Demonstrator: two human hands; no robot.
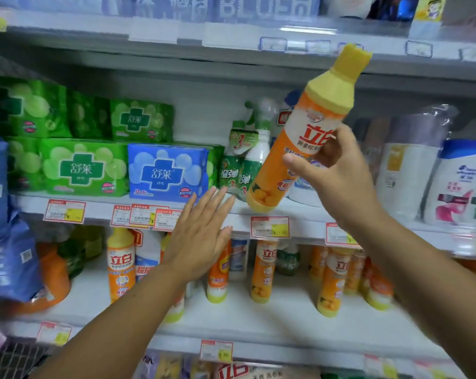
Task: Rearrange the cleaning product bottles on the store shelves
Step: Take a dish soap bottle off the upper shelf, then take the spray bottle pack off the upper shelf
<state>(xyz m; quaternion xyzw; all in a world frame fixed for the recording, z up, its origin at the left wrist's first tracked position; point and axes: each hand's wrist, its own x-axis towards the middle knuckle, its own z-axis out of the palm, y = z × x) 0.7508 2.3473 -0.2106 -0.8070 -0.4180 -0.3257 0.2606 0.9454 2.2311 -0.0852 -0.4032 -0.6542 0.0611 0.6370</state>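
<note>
My right hand (338,170) grips an orange dish-soap bottle (294,138) with a yellow cap, tilted to the right, its base just above the middle shelf's front edge (239,212). My left hand (201,231) is flat and empty, fingers spread, in front of that shelf edge and its price tags. On the lower shelf (231,313) stand several matching orange bottles (264,272), some hidden behind my left hand. Green spray bottles (242,165) stand on the middle shelf right behind the held bottle.
Green packs (80,168) and a blue pack (165,173) fill the middle shelf's left side. Shampoo bottles (461,184) and wrapped rolls stand at the right. Blue bags (4,242) hang at the far left. Price tags (269,227) line the shelf edges.
</note>
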